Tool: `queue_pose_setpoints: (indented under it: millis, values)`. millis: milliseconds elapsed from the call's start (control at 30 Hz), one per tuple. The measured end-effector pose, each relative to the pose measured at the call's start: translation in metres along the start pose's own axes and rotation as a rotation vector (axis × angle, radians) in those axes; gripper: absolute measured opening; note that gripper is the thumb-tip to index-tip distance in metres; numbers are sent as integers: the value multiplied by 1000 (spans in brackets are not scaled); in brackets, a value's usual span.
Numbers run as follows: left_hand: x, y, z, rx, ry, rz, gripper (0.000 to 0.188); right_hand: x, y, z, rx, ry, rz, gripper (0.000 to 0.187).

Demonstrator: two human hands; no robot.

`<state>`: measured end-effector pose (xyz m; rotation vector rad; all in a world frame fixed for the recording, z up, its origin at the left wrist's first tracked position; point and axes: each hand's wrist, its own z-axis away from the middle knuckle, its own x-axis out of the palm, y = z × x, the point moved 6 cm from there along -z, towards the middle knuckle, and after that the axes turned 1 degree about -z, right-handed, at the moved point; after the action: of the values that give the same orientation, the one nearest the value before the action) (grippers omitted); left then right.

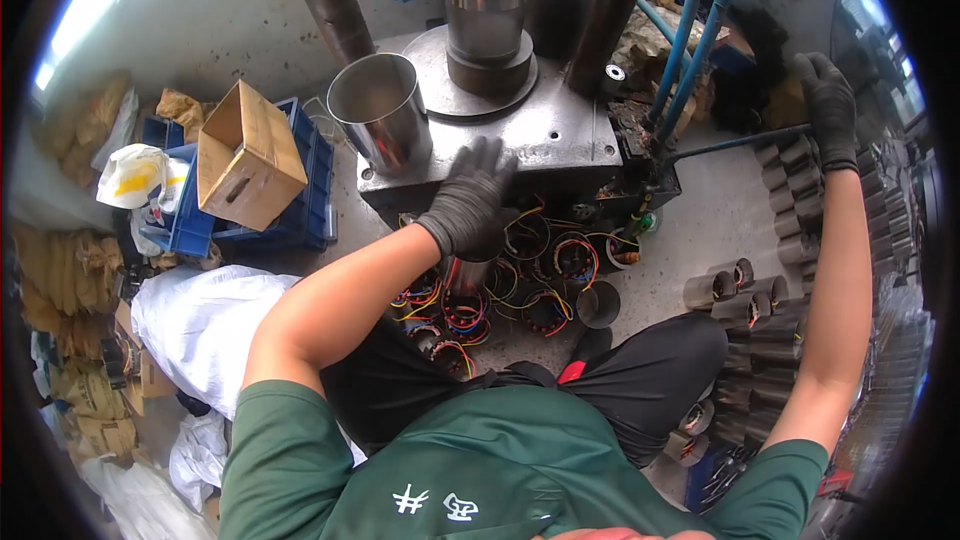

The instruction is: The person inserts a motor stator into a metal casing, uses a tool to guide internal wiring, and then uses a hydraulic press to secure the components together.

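My left hand [468, 202], in a dark grey glove, is at the front edge of the metal press table [560, 145]. Its fingers are stretched out, and nothing shows in them. Just below it, partly hidden, stands a shiny metal cylinder [468, 275]. An open metal sleeve [378, 105] stands upright on the table's left corner. Behind, a thick polished ram [487, 0] rests on a round plate [425, 75]. Far out to the right, my gloved right hand [828, 110] is closed at the end of a dark lever [740, 141]; its fingertips are partly hidden.
Several wound motor stators [575, 258] with coloured wires lie on the floor before the press. Stacked metal cylinders [795, 190] line the right side. Blue hoses [690, 40] rise beside the press. A cardboard box [250, 155] sits on blue crates [318, 185] at left, near white sacks [205, 310].
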<state>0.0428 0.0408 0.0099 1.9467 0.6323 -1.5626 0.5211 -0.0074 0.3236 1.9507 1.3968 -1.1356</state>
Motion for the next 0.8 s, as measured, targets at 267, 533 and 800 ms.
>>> queue_pose_setpoints:
  millis: [267,533,800]
  values:
    - [1,57,4,539,-38,264,72,-2,0,3,29,27,20,49]
    - [-22,-22,-19,-72,37,172,69,2,6,-2,26,-20,44,52]
    - [-7,-16,-19,-84,25,53,76,1,2,2,-2,3,0,50]
